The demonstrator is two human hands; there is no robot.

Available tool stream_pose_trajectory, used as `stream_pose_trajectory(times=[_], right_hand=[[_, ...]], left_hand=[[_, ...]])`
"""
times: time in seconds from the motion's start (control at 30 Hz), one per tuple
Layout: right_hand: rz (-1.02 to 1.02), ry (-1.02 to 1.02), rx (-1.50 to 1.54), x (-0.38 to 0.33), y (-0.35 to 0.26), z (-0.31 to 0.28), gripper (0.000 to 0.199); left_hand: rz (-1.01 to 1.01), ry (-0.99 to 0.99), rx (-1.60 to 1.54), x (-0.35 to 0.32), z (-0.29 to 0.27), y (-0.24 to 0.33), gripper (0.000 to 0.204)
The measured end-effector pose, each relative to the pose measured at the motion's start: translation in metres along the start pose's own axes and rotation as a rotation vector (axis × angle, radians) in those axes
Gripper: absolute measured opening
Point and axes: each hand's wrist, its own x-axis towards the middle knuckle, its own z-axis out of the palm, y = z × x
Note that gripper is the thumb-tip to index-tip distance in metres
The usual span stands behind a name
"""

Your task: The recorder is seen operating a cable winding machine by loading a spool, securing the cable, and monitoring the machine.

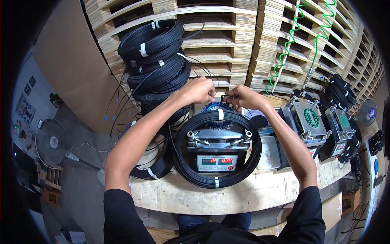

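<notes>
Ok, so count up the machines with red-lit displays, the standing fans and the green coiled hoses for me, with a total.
Machines with red-lit displays: 3
Fans: 2
Green coiled hoses: 2
Total: 7

Just below the fingers (211,97), small plug-like pieces (209,107) are blue; farther down, a round black cable coil (189,173) with white bands (221,115) surrounds a pale rectangular panel (217,164) with red digits. Left of the fingers, stacked black cable coils (132,46) repeat the white bands. Beyond, tan wooden pallets (243,40) make light-and-dark stripes; far right, green pieces (317,118) dot a silver square plate (300,112).
</notes>
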Motion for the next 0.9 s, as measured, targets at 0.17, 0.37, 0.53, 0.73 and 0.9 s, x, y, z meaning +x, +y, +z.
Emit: stream_pose_trajectory(times=[0.17,0.37,0.53,0.73,0.9], right_hand=[[-0.029,0.020,-0.015,0.000,0.000,0.003,0.023],[-0.021,0.038,-0.031,0.001,0.003,0.004,0.021],[-0.030,0.062,-0.058,0.002,0.005,0.006,0.019],[-0.089,0.146,-0.127,0.005,0.008,0.011,0.016],[-0.045,0.141,-0.071,0.000,0.001,0.009,0.018]], left_hand=[[0.022,0.008,0.070,0.000,0.001,0.003,0.024],[-0.018,-0.055,0.176,0.007,-0.003,0.012,0.023],[0.018,-0.173,0.301,0.024,-0.010,0.029,0.021],[0.127,-0.140,0.422,0.040,0.005,0.032,0.022],[0.120,-0.084,0.126,0.021,0.002,0.022,0.018]])
